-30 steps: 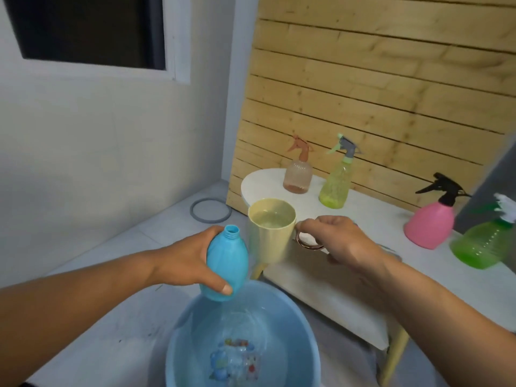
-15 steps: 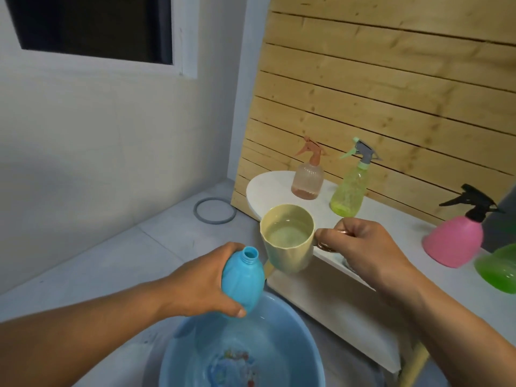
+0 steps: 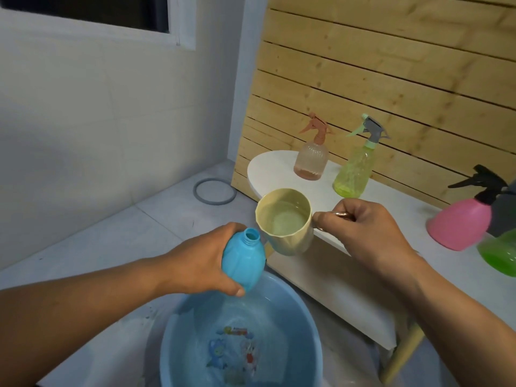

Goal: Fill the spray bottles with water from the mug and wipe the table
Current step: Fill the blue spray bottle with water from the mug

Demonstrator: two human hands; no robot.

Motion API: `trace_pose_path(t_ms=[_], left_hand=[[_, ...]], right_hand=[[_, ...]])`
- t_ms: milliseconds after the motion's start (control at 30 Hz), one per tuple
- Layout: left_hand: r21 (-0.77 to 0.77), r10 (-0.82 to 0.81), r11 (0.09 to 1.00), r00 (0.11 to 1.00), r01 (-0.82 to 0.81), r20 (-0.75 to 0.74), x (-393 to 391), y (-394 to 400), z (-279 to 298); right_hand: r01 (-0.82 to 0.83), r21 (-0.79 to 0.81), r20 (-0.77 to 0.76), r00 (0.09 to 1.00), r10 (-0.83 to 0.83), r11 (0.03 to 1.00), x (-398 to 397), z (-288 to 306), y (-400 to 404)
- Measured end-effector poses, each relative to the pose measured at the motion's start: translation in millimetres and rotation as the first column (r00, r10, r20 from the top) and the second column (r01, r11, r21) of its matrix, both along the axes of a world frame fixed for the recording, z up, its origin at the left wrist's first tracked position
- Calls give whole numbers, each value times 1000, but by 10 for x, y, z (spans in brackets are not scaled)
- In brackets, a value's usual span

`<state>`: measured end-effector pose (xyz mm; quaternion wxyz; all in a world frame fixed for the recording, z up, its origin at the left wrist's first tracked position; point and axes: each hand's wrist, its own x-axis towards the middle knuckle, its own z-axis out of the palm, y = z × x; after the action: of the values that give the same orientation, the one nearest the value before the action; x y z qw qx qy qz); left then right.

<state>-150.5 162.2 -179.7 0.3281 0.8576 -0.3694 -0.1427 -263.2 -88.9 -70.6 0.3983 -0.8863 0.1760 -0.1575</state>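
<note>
Just above the blue basin, an uncapped blue bottle is gripped by the left hand, fingers curled round its body and its open neck tilted toward 1 o'clock. At 1 o'clock from that neck, a yellow mug of water is held by its handle in the closed fingers of the right hand, its rim just beside the neck. On the white surface, a peach spray bottle, a yellow-green one, a pink one and a green one are seen standing from 12 to 3 o'clock.
</note>
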Motion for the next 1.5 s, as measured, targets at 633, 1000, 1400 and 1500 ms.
trace_pose_path(t_ms=[633, 1000, 1400, 1500], left_hand=[[85, -29, 996, 999, 25, 46, -60, 60, 3], [114, -45, 993, 997, 37, 66, -55, 63, 0], [117, -59, 992, 996, 50, 69, -36, 62, -44], [118, -59, 992, 996, 51, 71, -42, 64, -44]], right_hand=[[9, -112, 39, 999, -5, 994, -54, -32, 122], [11, -181, 26, 1000, -6, 983, -42, -71, 165], [16, -237, 23, 1000, -11, 971, -74, -57, 203], [16, -241, 26, 1000, -10, 970, -83, -50, 218]])
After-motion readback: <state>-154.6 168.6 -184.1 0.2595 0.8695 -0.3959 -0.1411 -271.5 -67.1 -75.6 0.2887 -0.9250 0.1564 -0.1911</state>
